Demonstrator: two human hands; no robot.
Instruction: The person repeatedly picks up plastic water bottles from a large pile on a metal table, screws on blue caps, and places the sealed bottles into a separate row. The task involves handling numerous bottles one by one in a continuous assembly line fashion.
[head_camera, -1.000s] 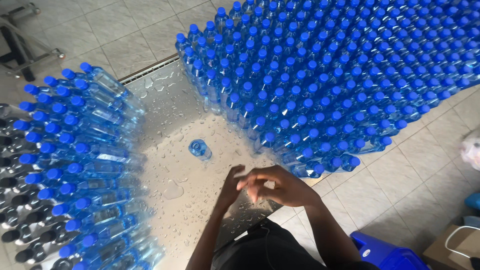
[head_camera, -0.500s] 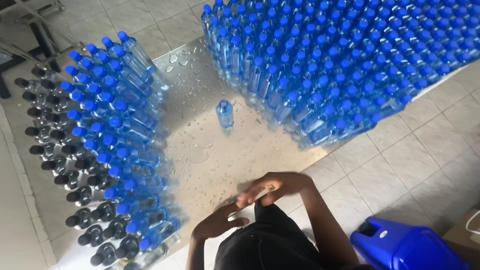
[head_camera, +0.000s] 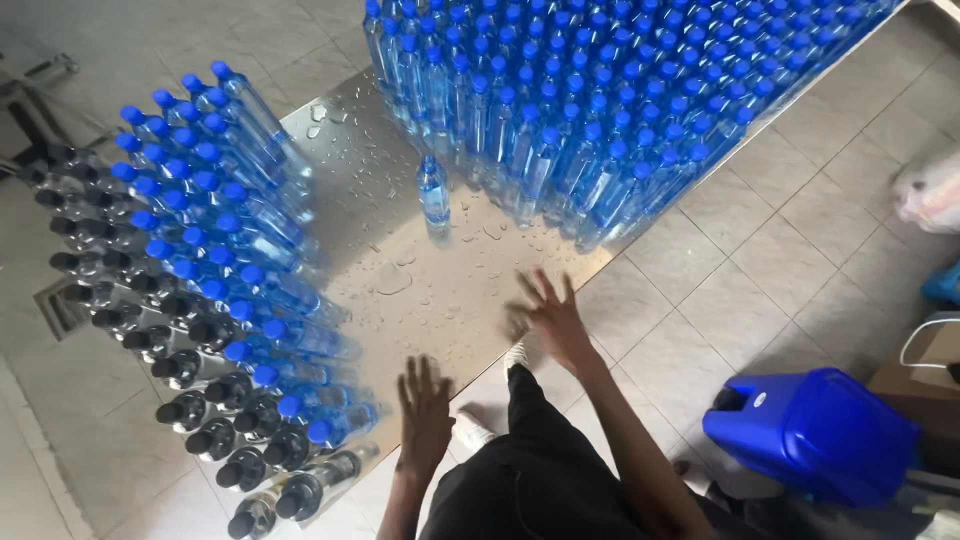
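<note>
My left hand (head_camera: 425, 407) hovers open over the near edge of a wet metal table (head_camera: 420, 285), fingers spread, holding nothing. My right hand (head_camera: 548, 315) is also open and blurred, above the table's near right corner. A single clear bottle with a blue cap (head_camera: 432, 192) stands alone mid-table, well beyond both hands. A block of blue-capped bottles (head_camera: 230, 250) fills the left side, with uncapped bottles (head_camera: 215, 440) along its near and left edges. A larger mass of blue-capped bottles (head_camera: 600, 110) covers the far right.
Water drops dot the bare strip of table between the bottle groups. A blue plastic container (head_camera: 815, 435) stands on the tiled floor at the right. My dark trousers and a white shoe (head_camera: 470, 432) show below the table edge.
My hands were clasped together near my body; now they have separated and opened, the right one reaching forward. The view has swung so the table sits more central.
</note>
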